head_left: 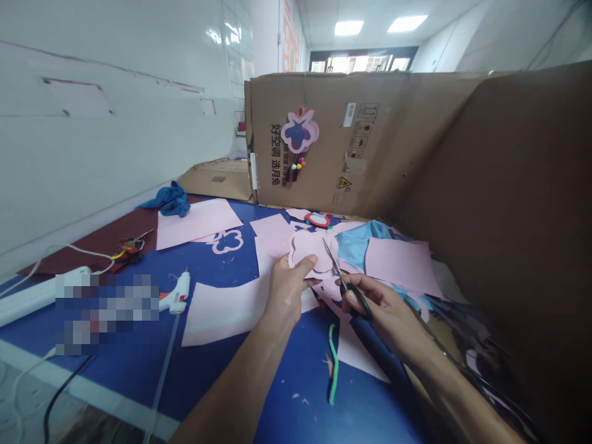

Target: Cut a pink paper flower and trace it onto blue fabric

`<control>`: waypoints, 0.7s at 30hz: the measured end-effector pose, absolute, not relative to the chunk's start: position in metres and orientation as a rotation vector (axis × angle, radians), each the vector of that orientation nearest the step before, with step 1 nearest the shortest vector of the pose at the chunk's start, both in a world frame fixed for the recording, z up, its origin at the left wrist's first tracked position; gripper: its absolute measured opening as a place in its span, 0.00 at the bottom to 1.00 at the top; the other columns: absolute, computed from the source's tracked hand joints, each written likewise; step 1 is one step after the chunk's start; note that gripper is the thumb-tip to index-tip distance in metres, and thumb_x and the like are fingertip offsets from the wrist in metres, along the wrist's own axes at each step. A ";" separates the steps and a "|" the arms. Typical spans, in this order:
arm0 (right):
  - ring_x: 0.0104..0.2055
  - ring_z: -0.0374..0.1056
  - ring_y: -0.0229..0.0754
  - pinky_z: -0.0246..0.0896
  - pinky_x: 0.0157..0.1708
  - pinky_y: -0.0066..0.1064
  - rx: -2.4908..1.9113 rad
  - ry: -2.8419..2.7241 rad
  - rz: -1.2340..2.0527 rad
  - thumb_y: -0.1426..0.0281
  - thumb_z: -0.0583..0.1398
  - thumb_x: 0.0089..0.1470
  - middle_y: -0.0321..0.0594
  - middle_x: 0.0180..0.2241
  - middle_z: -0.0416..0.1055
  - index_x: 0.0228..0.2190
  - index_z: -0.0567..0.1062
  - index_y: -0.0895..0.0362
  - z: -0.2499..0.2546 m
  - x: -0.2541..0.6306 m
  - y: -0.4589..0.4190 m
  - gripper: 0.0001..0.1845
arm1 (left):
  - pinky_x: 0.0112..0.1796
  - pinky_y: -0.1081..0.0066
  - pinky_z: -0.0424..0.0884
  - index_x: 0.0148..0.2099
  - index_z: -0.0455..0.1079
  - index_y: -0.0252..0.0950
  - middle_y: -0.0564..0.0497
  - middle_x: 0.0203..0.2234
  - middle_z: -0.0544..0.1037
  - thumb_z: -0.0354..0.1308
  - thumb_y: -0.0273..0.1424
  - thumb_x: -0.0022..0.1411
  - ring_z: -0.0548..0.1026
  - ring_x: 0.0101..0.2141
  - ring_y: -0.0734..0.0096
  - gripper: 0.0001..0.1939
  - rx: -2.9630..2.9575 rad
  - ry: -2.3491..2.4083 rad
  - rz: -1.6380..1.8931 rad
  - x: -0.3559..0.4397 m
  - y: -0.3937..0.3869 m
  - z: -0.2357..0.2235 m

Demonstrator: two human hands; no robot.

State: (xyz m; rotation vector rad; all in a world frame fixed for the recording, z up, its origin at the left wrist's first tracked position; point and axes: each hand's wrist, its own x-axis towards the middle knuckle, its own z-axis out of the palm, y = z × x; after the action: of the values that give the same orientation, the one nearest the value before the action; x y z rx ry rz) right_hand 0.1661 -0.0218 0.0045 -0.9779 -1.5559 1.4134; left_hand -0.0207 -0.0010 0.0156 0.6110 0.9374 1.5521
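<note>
Pinched in my left hand [287, 287] is a pink paper cutout [311, 245] with a scalloped, flower-like edge, the thumb lying on top of it. My right hand [374, 301] is closed around the black handles of a pair of scissors [343, 281]. Their blades point up and to the left, at the right edge of the cutout; whether they bite into the paper I cannot tell. Pink paper scraps lie beneath both hands. Below them, a green pipe cleaner [333, 364] rests on the blue table [296, 407].
A white hot glue gun [181, 293] and a power strip [28, 302] with cables are at left. Pink sheets [198, 222], a pink outline cutout [227, 242] and blue cloth [171, 198] lie around. Cardboard walls [388, 142] stand behind and right, a flower-shaped decoration [312, 132] hanging there.
</note>
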 end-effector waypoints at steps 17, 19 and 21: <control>0.33 0.59 0.40 0.53 0.34 0.32 -0.992 -1.534 1.403 0.49 0.69 0.59 0.35 0.30 0.69 0.43 0.77 0.54 0.003 0.162 -0.022 0.23 | 0.31 0.69 0.79 0.45 0.78 0.32 0.46 0.35 0.84 0.76 0.35 0.46 0.80 0.31 0.66 0.24 0.609 0.946 1.557 -0.021 0.000 0.014; 0.32 0.60 0.40 0.54 0.34 0.31 -1.000 -1.518 1.401 0.49 0.70 0.58 0.35 0.29 0.69 0.43 0.77 0.54 0.003 0.161 -0.022 0.23 | 0.30 0.68 0.79 0.46 0.78 0.32 0.45 0.36 0.84 0.76 0.34 0.46 0.80 0.31 0.66 0.24 0.606 0.953 1.559 -0.020 -0.001 0.014; 0.32 0.60 0.40 0.54 0.34 0.31 -1.009 -1.508 1.396 0.48 0.70 0.58 0.35 0.29 0.69 0.44 0.78 0.54 0.004 0.161 -0.023 0.24 | 0.30 0.68 0.80 0.46 0.77 0.33 0.45 0.37 0.84 0.75 0.34 0.47 0.81 0.31 0.65 0.24 0.605 0.959 1.560 -0.020 -0.001 0.015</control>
State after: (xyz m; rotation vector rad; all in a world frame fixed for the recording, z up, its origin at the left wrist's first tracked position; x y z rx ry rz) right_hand 0.1606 -0.0226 0.0039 -1.0090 -1.5085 1.3961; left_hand -0.0196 -0.0011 0.0145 0.6051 0.9585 1.5598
